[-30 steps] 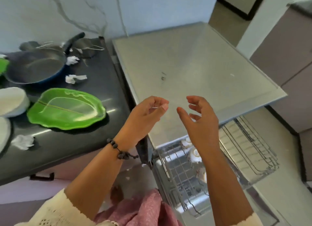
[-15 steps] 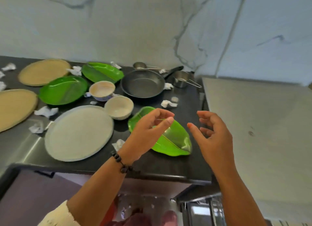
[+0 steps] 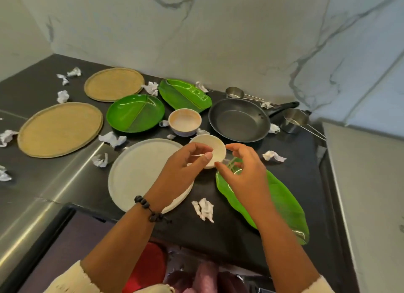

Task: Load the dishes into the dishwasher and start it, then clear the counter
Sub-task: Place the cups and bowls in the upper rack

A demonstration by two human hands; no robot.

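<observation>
Both hands had advanced since the earlier frame to the small cream ceramic bowl (image 3: 208,153) between grey round plate (image 3: 142,172) and green leaf-shaped platter (image 3: 279,203). Left hand (image 3: 185,168) and right hand (image 3: 244,174) hovered half-curled, empty. Gripping opposite rims would probably steady the lift.

Dishes (image 3: 135,112) (green, tan, white) upright on counter (image 3: 290,174)

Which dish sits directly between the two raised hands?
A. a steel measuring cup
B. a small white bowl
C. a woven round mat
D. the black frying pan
B: the small white bowl shows between the left hand and the right hand, beside the grey plate.
</observation>
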